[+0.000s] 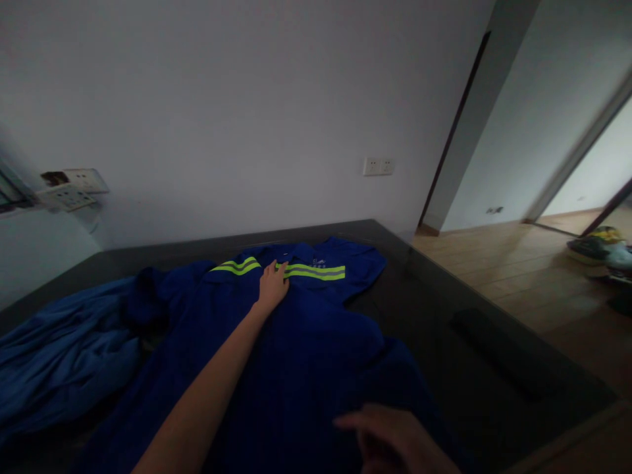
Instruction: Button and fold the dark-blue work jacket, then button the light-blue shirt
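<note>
A dark blue work shirt lies spread out on the dark table, its collar end toward the wall. Yellow-green reflective bands cross its chest, with small white lettering above the right band. My left hand rests on the shirt's front between the two bands, fingers lying on the cloth and slightly apart. Lower down, my right hand hovers over or touches the shirt's lower part; I cannot tell which. Its index finger points left, while the other fingers are dim and blurred.
A crumpled lighter blue garment lies left of the shirt. On the right of the dark table sits a long black object. Behind is a wall with a socket; bags lie on the wooden floor.
</note>
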The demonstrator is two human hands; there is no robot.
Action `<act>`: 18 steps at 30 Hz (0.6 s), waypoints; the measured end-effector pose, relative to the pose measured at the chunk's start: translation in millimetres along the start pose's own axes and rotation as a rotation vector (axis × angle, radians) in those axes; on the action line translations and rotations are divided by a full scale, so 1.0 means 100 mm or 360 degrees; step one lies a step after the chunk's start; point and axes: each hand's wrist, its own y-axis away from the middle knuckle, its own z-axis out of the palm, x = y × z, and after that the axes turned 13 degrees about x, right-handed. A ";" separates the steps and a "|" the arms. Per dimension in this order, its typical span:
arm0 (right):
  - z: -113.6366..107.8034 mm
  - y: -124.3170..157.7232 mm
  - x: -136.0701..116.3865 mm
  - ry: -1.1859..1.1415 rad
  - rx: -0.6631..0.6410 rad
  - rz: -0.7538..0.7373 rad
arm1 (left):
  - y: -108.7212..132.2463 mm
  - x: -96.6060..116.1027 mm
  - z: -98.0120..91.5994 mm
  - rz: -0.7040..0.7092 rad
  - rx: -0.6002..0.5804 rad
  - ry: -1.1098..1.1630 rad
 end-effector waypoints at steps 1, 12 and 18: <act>-0.16 -0.08 -0.05 -0.0014 0.0183 0.0097 | 0.00 0.02 0.01 0.0017 0.0017 0.0005; -1.66 -1.83 1.71 0.0736 0.0929 0.0784 | 0.13 -0.05 0.31 0.0145 -0.0151 0.0205; -1.98 -2.38 2.39 0.1222 0.0993 0.1028 | 0.16 0.02 0.28 0.0158 -0.0205 0.0016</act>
